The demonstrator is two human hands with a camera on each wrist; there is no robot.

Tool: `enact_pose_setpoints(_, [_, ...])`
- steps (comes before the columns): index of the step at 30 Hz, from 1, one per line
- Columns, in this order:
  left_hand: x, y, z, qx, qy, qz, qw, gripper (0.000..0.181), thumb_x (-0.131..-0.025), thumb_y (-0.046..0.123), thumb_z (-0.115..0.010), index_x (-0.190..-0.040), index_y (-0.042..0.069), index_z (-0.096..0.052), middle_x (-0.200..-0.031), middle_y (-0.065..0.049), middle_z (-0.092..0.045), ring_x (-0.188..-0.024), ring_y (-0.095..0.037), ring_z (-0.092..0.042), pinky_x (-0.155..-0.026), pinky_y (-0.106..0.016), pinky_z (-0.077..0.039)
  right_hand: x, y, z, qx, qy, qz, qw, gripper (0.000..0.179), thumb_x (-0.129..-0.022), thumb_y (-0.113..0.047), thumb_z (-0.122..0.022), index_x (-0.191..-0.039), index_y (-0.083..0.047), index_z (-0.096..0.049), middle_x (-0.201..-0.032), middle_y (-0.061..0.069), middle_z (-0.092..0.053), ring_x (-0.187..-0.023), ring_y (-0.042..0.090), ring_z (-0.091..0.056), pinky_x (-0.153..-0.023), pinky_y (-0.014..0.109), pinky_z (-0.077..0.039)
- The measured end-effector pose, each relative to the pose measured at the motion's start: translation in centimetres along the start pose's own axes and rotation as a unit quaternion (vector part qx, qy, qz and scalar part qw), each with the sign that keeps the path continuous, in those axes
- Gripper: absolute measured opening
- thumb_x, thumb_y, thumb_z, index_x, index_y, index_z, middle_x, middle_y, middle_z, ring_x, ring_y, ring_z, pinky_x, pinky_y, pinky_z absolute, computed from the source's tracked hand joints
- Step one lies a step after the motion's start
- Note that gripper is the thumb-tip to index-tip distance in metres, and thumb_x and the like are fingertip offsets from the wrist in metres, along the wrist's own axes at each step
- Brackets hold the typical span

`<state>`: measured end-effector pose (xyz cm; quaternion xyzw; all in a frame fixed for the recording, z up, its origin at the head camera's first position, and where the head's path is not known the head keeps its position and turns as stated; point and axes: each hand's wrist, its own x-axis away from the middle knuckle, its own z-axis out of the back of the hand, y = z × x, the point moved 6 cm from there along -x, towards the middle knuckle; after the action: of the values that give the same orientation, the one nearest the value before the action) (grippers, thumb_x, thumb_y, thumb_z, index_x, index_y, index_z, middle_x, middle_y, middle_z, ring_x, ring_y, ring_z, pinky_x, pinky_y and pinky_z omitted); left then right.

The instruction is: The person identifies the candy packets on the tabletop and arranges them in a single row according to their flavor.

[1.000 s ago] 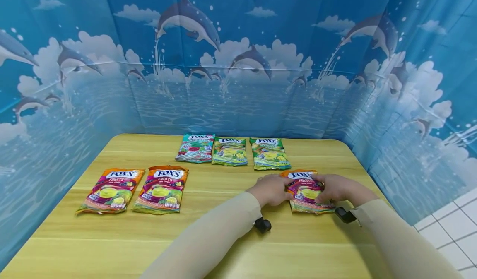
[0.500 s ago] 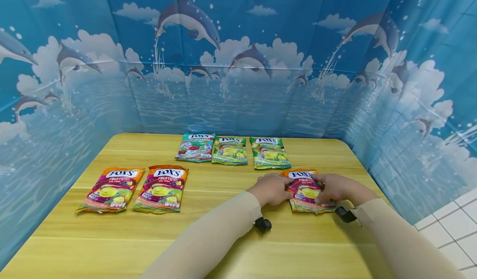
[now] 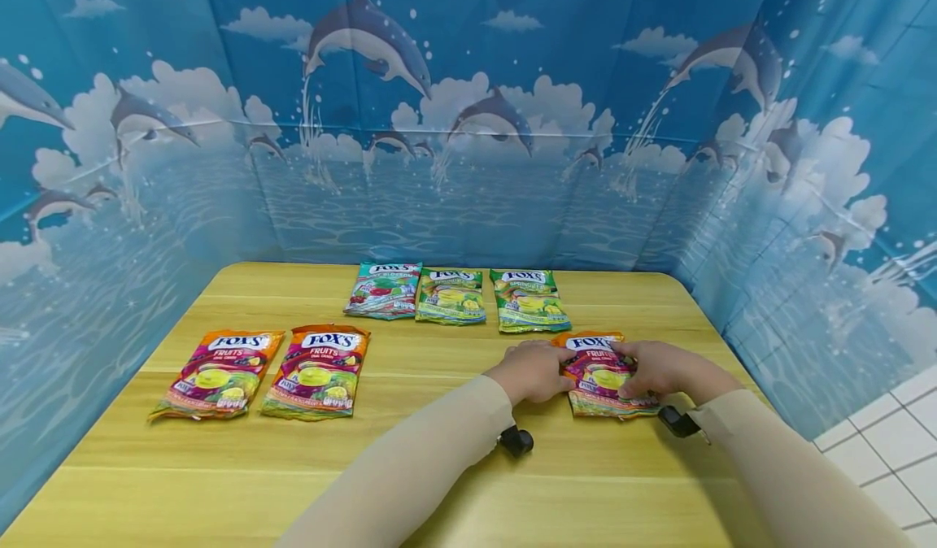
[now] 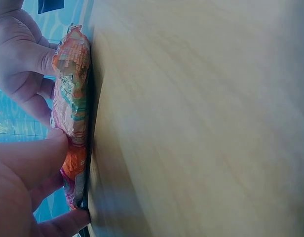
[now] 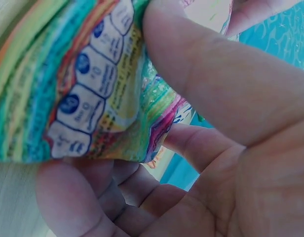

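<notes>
An orange and purple FOX'S fruits candy bag (image 3: 602, 363) lies face up on the right part of the wooden table (image 3: 410, 467). My left hand (image 3: 534, 371) grips its left edge. On the opposite side my right hand (image 3: 669, 369) holds the bag, thumb on the printed front. In the right wrist view the right thumb (image 5: 206, 64) lies over the bag and the other fingers curl at its edge. The left wrist view shows the bag (image 4: 73, 98) edge-on, flat along the tabletop, with the left thumb against its side.
Two matching fruits candy bags lie at the left, an outer bag (image 3: 218, 375) and an inner bag (image 3: 317, 373). Along the back lie a teal candy bag (image 3: 384, 291), a green-yellow bag (image 3: 451, 297) and a green bag (image 3: 530, 302). A dolphin-print curtain (image 3: 468, 198) borders the table.
</notes>
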<state>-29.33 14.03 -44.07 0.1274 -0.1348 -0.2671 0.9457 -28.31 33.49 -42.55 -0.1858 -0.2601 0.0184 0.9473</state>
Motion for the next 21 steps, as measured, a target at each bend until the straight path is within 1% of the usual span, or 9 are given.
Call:
enact_pose_setpoints(5, [0.02, 0.14, 0.02, 0.004, 0.000, -0.003, 1.0000, 0.059, -0.100, 0.058, -0.063, -0.156, 0.048, -0.046, -0.164, 0.013, -0.046, -0.155, -0.015, -0.039, -0.122, -0.047, -0.038, 0.05, 0.13, -0.04, 0.008, 0.004, 0.001, 1.0000, 0.094, -0.091, -0.026, -0.085, -0.164, 0.000, -0.031, -0.144, 0.037, -0.049, -0.099, 0.031, -0.059, -0.068, 0.035, -0.057])
enact_pose_setpoints(8, [0.03, 0.15, -0.04, 0.016, 0.002, -0.003, 0.9999, 0.060, -0.100, 0.057, -0.064, -0.156, 0.046, -0.047, -0.162, 0.013, -0.048, -0.153, -0.014, -0.042, -0.120, -0.047, -0.039, 0.12, 0.10, -0.09, 0.011, 0.008, 0.007, 0.9999, 0.094, -0.091, -0.027, -0.085, -0.163, 0.000, -0.032, -0.143, 0.036, -0.051, -0.098, 0.030, -0.059, -0.067, 0.035, -0.055])
enact_pose_setpoints(12, [-0.02, 0.24, -0.12, 0.032, 0.008, -0.007, 0.9994, 0.061, -0.100, 0.055, -0.066, -0.157, 0.043, -0.048, -0.160, 0.012, -0.052, -0.150, -0.012, -0.046, -0.119, -0.046, -0.040, 0.20, 0.10, -0.12, 0.007, 0.012, 0.017, 0.9998, 0.093, -0.090, -0.026, -0.085, -0.163, 0.002, -0.033, -0.140, 0.033, -0.053, -0.101, 0.031, -0.058, -0.070, 0.037, -0.055])
enact_pose_setpoints(14, [-0.10, 0.28, -0.21, 0.038, 0.011, -0.009, 0.9992, 0.061, -0.100, 0.055, -0.067, -0.157, 0.042, -0.048, -0.159, 0.011, -0.053, -0.148, -0.012, -0.048, -0.118, -0.045, -0.040, 0.27, -0.02, -0.02, 0.019, 0.020, 0.029, 0.9992, 0.093, -0.089, -0.027, -0.086, -0.161, 0.003, -0.035, -0.143, 0.035, -0.053, -0.110, 0.038, -0.060, -0.082, 0.045, -0.058])
enact_pose_setpoints(15, [-0.13, 0.29, -0.25, 0.040, 0.012, -0.010, 0.9991, 0.061, -0.100, 0.054, -0.067, -0.157, 0.042, -0.049, -0.158, 0.011, -0.053, -0.147, -0.012, -0.049, -0.118, -0.045, -0.041, 0.31, -0.09, 0.03, 0.024, 0.024, 0.035, 0.9988, 0.093, -0.089, -0.027, -0.086, -0.161, 0.004, -0.036, -0.145, 0.036, -0.053, -0.115, 0.041, -0.060, -0.088, 0.049, -0.058])
enact_pose_setpoints(18, [-0.22, 0.29, -0.35, 0.053, 0.017, -0.010, 0.9984, 0.062, -0.099, 0.053, -0.068, -0.157, 0.040, -0.049, -0.157, 0.011, -0.055, -0.146, -0.011, -0.050, -0.116, -0.044, -0.042, 0.47, -0.36, 0.21, 0.041, 0.037, 0.051, 0.9971, 0.091, -0.089, -0.027, -0.087, -0.159, 0.006, -0.039, -0.150, 0.038, -0.050, -0.127, 0.046, -0.056, -0.104, 0.059, -0.050])
enact_pose_setpoints(19, [-0.26, 0.30, -0.36, 0.059, 0.019, -0.010, 0.9980, 0.062, -0.099, 0.053, -0.069, -0.156, 0.039, -0.050, -0.156, 0.011, -0.055, -0.145, -0.011, -0.051, -0.116, -0.043, -0.042, 0.52, -0.45, 0.27, 0.045, 0.042, 0.055, 0.9966, 0.090, -0.088, -0.027, -0.086, -0.158, 0.007, -0.039, -0.150, 0.038, -0.049, -0.129, 0.046, -0.056, -0.106, 0.061, -0.048])
enact_pose_setpoints(21, [-0.32, 0.31, -0.35, 0.073, 0.025, -0.011, 0.9970, 0.062, -0.099, 0.052, -0.069, -0.156, 0.038, -0.050, -0.156, 0.011, -0.056, -0.145, -0.012, -0.051, -0.117, -0.042, -0.043, 0.63, -0.53, 0.33, 0.040, 0.045, 0.057, 0.9966, 0.088, -0.089, -0.025, -0.086, -0.157, 0.008, -0.040, -0.150, 0.038, -0.050, -0.124, 0.042, -0.057, -0.104, 0.058, -0.050])
